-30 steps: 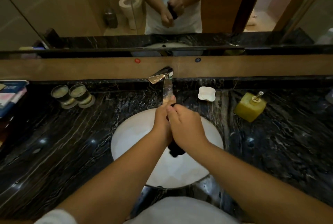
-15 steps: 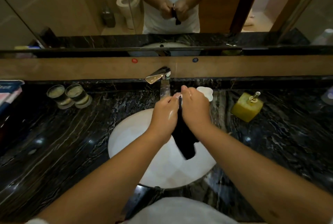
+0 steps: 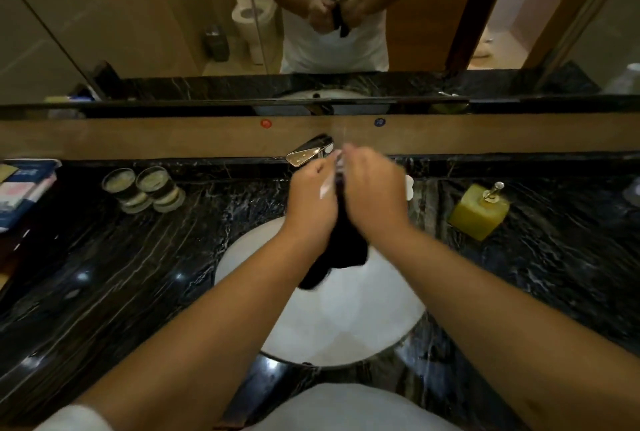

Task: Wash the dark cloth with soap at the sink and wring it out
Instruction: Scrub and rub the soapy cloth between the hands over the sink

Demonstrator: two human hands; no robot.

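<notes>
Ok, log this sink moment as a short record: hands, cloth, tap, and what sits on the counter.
left hand: grips the upper part of the dark cloth
right hand: grips the same part, pressed close to the left
dark cloth: hangs from between the hands over the white basin
tap: chrome, just behind the hands; flow too blurred to tell
counter left: two glasses
counter right: yellow soap dispenser
behind right hand: white dish, mostly hidden
</notes>
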